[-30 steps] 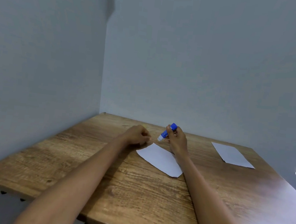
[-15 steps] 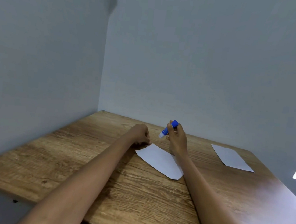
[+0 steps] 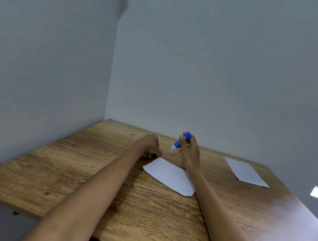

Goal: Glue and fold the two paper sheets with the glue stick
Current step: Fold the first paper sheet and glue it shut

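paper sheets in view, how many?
2. One sheet lies centre table between the forearms, left hand at its far corner. Second sheet lies far right, untouched.

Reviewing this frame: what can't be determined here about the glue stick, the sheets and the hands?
Head view only:
- Glue stick: tip too small to tell if glue is exposed; the right hand covers its middle.
- Near sheet: any glue on it is invisible; right forearm hides its right edge.
- Left hand: fingertips curled under, contact with the sheet unclear.
- Far sheet: surface detail too faint.
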A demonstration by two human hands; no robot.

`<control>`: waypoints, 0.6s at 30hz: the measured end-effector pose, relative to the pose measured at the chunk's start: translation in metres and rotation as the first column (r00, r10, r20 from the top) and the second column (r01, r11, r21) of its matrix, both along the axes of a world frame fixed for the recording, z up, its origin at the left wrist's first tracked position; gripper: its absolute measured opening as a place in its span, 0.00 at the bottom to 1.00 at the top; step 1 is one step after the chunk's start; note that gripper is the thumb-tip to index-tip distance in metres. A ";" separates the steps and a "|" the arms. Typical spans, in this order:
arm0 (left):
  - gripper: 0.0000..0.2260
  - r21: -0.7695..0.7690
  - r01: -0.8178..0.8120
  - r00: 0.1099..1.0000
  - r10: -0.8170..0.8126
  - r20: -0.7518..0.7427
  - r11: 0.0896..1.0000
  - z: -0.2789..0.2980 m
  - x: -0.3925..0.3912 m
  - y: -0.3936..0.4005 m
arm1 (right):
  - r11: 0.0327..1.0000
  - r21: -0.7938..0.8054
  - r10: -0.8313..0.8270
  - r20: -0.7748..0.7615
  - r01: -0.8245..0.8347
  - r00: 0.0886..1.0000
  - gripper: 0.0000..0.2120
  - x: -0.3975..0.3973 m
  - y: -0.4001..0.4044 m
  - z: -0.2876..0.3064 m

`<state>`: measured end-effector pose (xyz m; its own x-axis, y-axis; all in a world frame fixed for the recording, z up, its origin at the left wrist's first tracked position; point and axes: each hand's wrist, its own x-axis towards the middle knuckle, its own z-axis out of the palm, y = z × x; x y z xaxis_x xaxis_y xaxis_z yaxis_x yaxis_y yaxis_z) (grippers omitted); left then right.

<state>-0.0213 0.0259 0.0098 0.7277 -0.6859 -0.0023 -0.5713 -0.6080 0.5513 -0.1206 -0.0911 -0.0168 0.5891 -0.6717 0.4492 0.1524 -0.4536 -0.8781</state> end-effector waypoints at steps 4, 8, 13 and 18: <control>0.11 -0.033 -0.170 0.985 0.170 0.027 0.985 -0.006 0.004 0.020 | 0.996 -0.087 -0.024 0.025 0.026 0.999 0.11 0.001 0.004 0.004; 0.12 -0.097 -0.185 0.977 0.193 0.088 0.978 -0.013 0.006 0.035 | 0.991 -0.126 -0.036 0.003 0.037 0.999 0.09 0.001 0.013 0.007; 0.06 -0.132 -0.014 0.991 0.032 0.132 0.991 -0.016 -0.005 0.026 | 0.987 -0.147 -0.062 -0.035 0.056 0.997 0.13 -0.001 0.015 0.003; 0.06 -0.071 0.018 0.988 -0.007 0.153 0.997 -0.012 -0.004 0.011 | 0.988 -0.141 -0.068 -0.050 0.061 0.996 0.11 -0.002 0.007 0.001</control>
<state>-0.0257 0.0368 -0.0021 0.7071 -0.6893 0.1576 -0.6592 -0.5620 0.4995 -0.1224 -0.0836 -0.0162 0.5726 -0.6421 0.5098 0.0726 -0.5797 -0.8116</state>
